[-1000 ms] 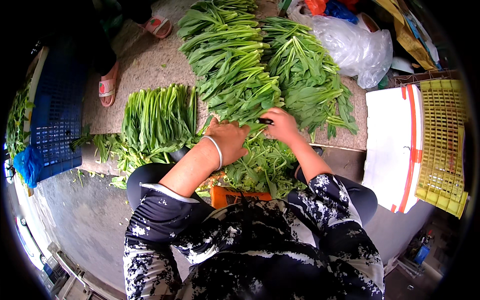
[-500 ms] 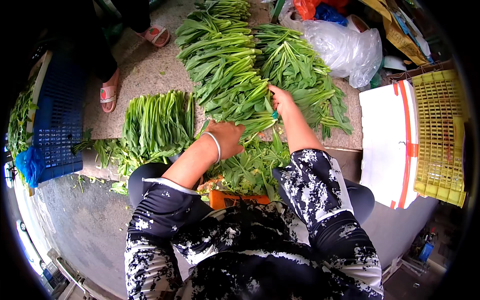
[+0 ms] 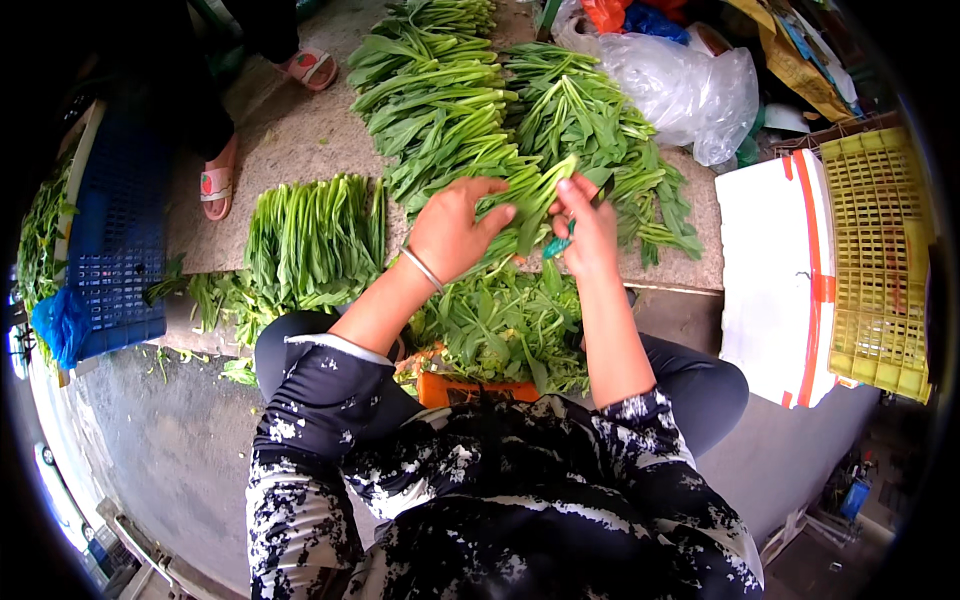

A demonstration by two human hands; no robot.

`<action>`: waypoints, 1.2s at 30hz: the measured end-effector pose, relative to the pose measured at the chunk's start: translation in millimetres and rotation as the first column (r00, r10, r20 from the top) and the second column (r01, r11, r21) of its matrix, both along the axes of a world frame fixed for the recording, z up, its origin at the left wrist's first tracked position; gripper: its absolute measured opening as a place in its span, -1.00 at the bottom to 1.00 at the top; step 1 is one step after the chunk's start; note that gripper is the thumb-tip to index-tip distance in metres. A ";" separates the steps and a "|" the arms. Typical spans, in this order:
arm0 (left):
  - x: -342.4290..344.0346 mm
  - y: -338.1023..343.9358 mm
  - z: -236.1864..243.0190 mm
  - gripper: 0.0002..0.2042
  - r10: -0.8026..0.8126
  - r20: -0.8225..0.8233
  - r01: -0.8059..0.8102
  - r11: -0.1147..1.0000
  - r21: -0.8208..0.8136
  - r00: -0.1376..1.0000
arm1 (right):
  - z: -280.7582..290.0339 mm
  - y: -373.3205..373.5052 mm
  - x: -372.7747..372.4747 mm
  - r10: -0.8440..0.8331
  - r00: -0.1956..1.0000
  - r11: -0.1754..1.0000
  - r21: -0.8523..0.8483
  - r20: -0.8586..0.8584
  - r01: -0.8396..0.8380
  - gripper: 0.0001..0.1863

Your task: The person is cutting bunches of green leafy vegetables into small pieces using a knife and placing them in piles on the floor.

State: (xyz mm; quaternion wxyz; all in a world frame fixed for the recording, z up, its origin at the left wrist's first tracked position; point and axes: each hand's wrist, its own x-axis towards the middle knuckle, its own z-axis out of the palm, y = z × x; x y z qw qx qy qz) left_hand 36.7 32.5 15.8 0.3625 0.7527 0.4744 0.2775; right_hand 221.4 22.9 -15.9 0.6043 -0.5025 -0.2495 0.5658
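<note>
Head view, looking down over your lap. Both hands meet over a small bunch of leafy greens [image 3: 530, 205] at the near edge of the concrete surface [image 3: 300, 140]. Your left hand [image 3: 450, 228], bangle at the wrist, has its fingers curled over the stems from the left; your right hand [image 3: 588, 232] pinches the same bunch from the right. Both are closed on it, close together with the bunch between them. The leaves fan up and away from you, stems gathered low, probably so the ends line up.

A small teal thing [image 3: 556, 246] sits under your right palm. It may be a tie or band; too small to tell.

The bunch is lifted just above the big heap of greens [image 3: 450, 100] stacked lengthways on the surface, stems mostly one way, which keeps them easy to draw off. A second heap [image 3: 600, 130] lies beside it on the right. A neat, thinner-stemmed pile [image 3: 315, 240] sits apart on the left, probably sorted.

Loose greens [image 3: 505, 320] rest in your lap, over an orange container [image 3: 470, 390], within reach below the hands.

Right of you: a white foam box [image 3: 770, 290] and a yellow crate [image 3: 875, 250]. Left: a blue crate [image 3: 115, 230]. Clear plastic bag [image 3: 680, 90] at the far edge. Another person's sandalled feet [image 3: 215, 185] stand beyond the surface.
</note>
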 end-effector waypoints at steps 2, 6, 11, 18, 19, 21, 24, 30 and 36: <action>8.6 0.4 -8.4 -0.65 0.032 0.208 -0.033 0.999 -0.001 0.978 | 5.5 -26.7 -10.2 0.096 0.993 0.995 0.021 0.075 -0.098 -0.67; 11.4 -12.8 13.3 -0.74 0.034 0.414 0.236 0.778 -0.582 0.910 | 10.3 -59.8 -20.5 0.161 0.974 0.985 -0.079 0.156 -0.150 -0.63; 0.4 -19.0 -18.8 -0.81 0.024 0.435 0.262 0.768 -0.584 0.900 | 8.0 -79.3 -2.1 0.346 0.926 0.922 -0.236 0.152 -0.305 -0.47; -4.8 -28.4 -24.2 -0.80 -0.157 0.375 0.368 0.710 -0.600 0.914 | 9.7 -92.2 -13.2 0.406 0.914 0.913 -0.035 -0.020 -0.406 -0.53; -5.2 -28.9 -23.7 -0.80 -0.180 0.349 0.366 0.717 -0.593 0.920 | 8.6 -92.9 -13.1 0.408 0.913 0.912 -0.043 -0.014 -0.408 -0.53; -6.8 -30.9 -23.0 -0.80 -0.176 0.326 0.347 0.722 -0.598 0.929 | 6.0 -93.3 -12.9 0.414 0.910 0.908 -0.060 -0.003 -0.414 -0.54; -8.9 -32.5 -22.5 -0.79 -0.169 0.308 0.331 0.721 -0.609 0.936 | 7.3 -94.5 -14.4 0.421 0.906 0.904 -0.067 -0.046 -0.423 -0.56; -11.1 -33.3 -30.3 -0.79 -0.135 0.397 0.387 0.636 -0.667 0.908 | -11.2 -95.8 -13.8 0.365 0.923 0.912 -0.155 -0.119 -0.381 -0.60; -12.3 -28.6 -25.0 -0.80 -0.093 0.502 0.451 0.598 -0.662 0.860 | -72.9 -103.3 11.4 0.344 0.939 0.757 -0.583 -0.030 -0.296 -0.49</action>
